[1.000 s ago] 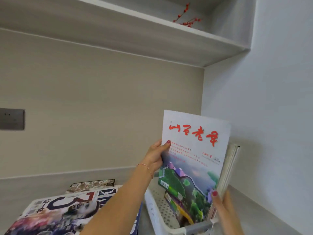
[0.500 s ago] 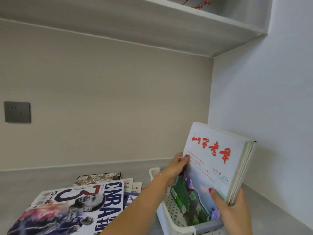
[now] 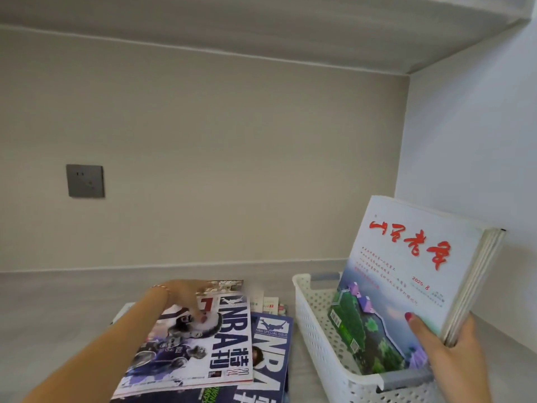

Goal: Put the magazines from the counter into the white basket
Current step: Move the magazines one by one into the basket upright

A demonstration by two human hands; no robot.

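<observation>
The right hand (image 3: 447,341) grips the upright magazines (image 3: 406,274) to steady them in the white basket (image 3: 316,330), while the loosely open left hand (image 3: 186,295) touches the top NBA magazine (image 3: 203,347).

Upright magazine bundle (image 3: 406,274) stands in white basket (image 3: 313,330); counter stack (image 3: 220,344) holds perhaps five.

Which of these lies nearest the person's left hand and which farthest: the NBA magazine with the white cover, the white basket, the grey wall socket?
From the left hand:
1. NBA magazine with the white cover, directly under the fingers, on top of the pile.
2. White basket, off to the right on the counter.
3. Grey wall socket, up on the back wall, to the left.
</observation>
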